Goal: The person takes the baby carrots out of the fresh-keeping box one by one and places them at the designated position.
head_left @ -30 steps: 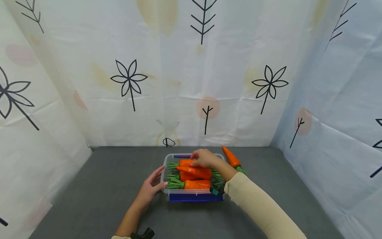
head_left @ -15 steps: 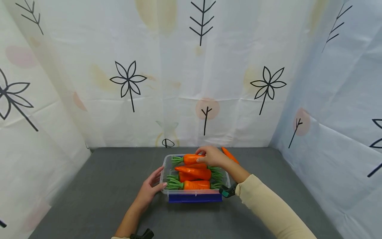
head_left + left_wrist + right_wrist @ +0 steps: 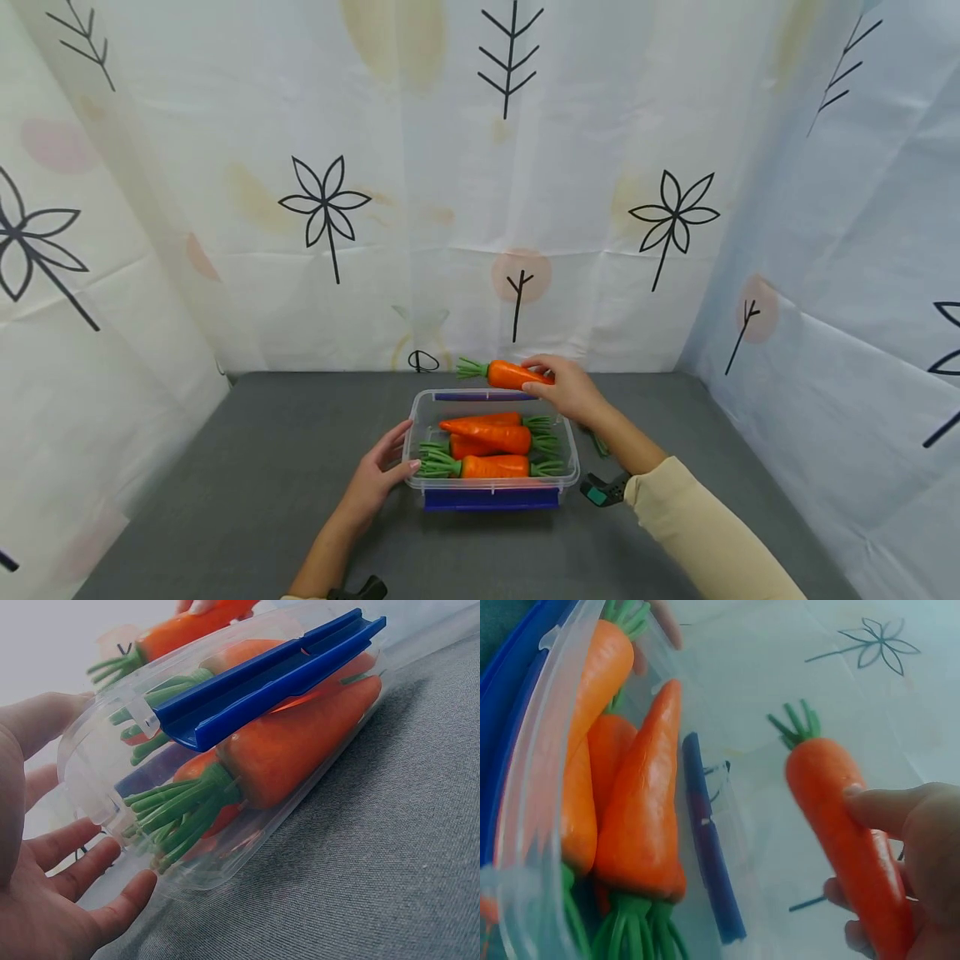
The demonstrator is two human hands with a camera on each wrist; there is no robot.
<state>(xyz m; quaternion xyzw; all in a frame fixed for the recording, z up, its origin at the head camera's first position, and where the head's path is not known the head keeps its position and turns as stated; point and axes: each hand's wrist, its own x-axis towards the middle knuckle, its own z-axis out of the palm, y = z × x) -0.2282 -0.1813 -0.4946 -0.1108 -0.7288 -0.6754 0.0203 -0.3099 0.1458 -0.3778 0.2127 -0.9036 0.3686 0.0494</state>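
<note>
My right hand holds an orange carrot by its narrow end, raised above the back rim of a clear plastic box. The thumb lies along the carrot in the right wrist view, and its green stalks point away from the palm. Several carrots lie stacked in the box, stalks facing both left and right. My left hand rests against the box's left side, thumb by the front corner; in the left wrist view its fingers are spread and fairly straight along the wall.
Blue clasps hang on the box's front and back walls. Green stalks of another carrot, mostly hidden by my right forearm, show on the grey table. A patterned white cloth encloses the back and sides.
My right hand has lifted the carrot from the back of the box, up and to the right, past the rim. The left hand stays at the box's left side.
</note>
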